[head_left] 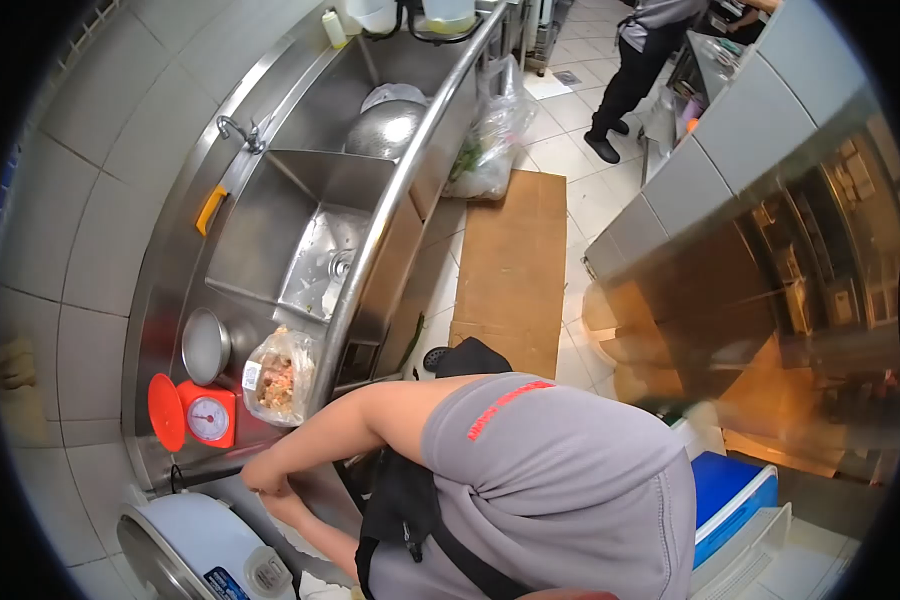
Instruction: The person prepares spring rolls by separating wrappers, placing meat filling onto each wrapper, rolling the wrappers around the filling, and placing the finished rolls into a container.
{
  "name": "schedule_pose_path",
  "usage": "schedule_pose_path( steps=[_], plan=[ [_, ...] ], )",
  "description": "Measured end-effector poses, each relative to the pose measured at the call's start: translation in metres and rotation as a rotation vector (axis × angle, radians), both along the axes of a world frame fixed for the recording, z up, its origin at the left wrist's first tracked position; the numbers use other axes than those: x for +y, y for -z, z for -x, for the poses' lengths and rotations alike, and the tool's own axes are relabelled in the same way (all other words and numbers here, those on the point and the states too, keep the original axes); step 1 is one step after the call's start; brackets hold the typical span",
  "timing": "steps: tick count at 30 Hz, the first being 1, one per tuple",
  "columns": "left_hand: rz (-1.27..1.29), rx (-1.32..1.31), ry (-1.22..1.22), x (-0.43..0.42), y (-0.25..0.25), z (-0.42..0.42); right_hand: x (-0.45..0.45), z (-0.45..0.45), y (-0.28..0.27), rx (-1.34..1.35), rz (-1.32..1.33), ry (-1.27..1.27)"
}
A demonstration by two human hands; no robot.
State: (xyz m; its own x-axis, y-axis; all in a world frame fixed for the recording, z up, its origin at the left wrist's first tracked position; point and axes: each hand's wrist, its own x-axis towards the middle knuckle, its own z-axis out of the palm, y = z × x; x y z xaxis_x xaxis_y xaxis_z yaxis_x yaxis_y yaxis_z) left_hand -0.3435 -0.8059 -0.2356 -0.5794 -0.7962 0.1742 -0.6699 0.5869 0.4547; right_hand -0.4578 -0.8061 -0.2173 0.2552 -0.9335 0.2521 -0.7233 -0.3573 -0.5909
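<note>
My right arm (370,420) comes out of a grey sleeve and reaches left along the counter's front. My left arm (320,530) meets it from below, in front of my black apron (400,510). Both come together near the counter's corner, where my fingers cannot be made out and anything they hold is hidden. Close by are a red dial kitchen scale (210,416) and its round red pan (166,412). Beside the scale lies a clear plastic bag of pinkish chopped food (280,385). Nearest below is a white rice cooker (210,540).
A metal bowl (205,345) stands by a steel double sink (270,240) with a large bowl (385,128) inside. Cardboard (510,270) covers the floor, near a bag of greens (490,150). Another person (645,70) stands farther back. A blue-lidded box (730,490) is behind me.
</note>
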Motion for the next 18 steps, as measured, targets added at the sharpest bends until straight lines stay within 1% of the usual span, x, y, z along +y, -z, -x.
schedule_pose_path(
  steps=[2, 4, 5, 6, 7, 8, 10, 11, 12, 13, 15, 18],
  plan=[
    [-0.023, 0.014, 0.009, -0.007, 0.0, -0.008, 0.006, 0.008, 0.002, 0.081, 0.186, 0.008],
    [-0.018, -0.002, -0.021, -0.009, 0.001, -0.016, 0.018, 0.015, -0.007, -0.044, -0.06, 0.112],
    [0.021, -0.034, -0.057, -0.007, 0.003, -0.022, 0.024, 0.016, -0.01, -0.08, -0.076, 0.186],
    [0.059, -0.065, -0.095, -0.005, 0.003, -0.027, 0.041, 0.021, -0.022, -0.073, -0.087, 0.204],
    [0.095, -0.1, -0.135, -0.003, 0.004, -0.03, 0.036, 0.022, -0.013, -0.131, -0.032, 0.227],
    [0.083, -0.118, -0.149, -0.001, 0.005, -0.033, 0.027, 0.018, -0.005, -0.173, -0.038, 0.298],
    [0.054, -0.165, -0.19, 0.003, 0.006, -0.039, 0.032, 0.013, -0.006, -0.173, -0.009, 0.351],
    [0.072, -0.153, -0.168, 0.001, 0.008, -0.041, 0.027, 0.006, -0.004, -0.144, -0.017, 0.338],
    [-0.003, -0.122, -0.159, 0.009, -0.003, -0.038, 0.029, 0.0, -0.008, -0.149, -0.084, 0.292],
    [-0.054, -0.032, -0.152, 0.01, -0.002, -0.04, 0.05, -0.003, -0.029, 0.052, -0.077, 0.206],
    [-0.15, -0.025, -0.184, 0.031, -0.018, -0.042, 0.019, -0.027, -0.004, 0.192, -0.175, 0.073],
    [-0.098, -0.213, -0.244, 0.045, -0.021, -0.063, 0.035, -0.035, -0.015, 0.496, -0.199, -0.185]
  ],
)
